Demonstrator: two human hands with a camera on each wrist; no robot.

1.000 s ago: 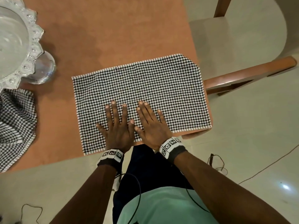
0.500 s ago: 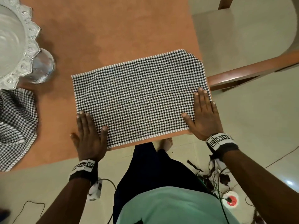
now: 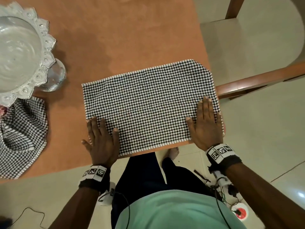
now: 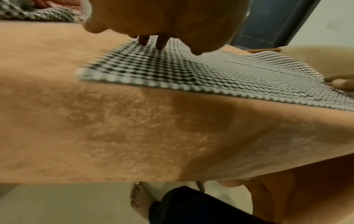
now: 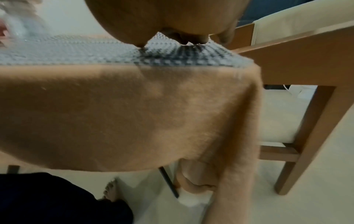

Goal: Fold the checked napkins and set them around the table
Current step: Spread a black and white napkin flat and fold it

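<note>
A black-and-white checked napkin point(image 3: 148, 104) lies spread flat at the near right corner of the table point(image 3: 115, 38), which has an orange-brown cloth. My left hand point(image 3: 102, 138) rests flat on the napkin's near left corner, fingers straight. My right hand point(image 3: 206, 123) presses flat on its right end near the table's edge. The left wrist view shows the napkin point(image 4: 191, 72) under my left fingertips point(image 4: 161, 44). In the right wrist view the napkin point(image 5: 76, 50) is blurred under the palm. A second checked napkin point(image 3: 19, 136) lies crumpled at the left.
A silver pedestal bowl point(image 3: 21, 52) stands at the table's left, beside the crumpled napkin. A wooden chair point(image 3: 247, 63) with a pale seat stands close to the table's right side. Cables and a round socket point(image 3: 239, 214) lie on the floor by my feet.
Both hands slid apart from the napkin's near middle to its left and right ends a second ago; since half a second ago they hold nearly the same spots.
</note>
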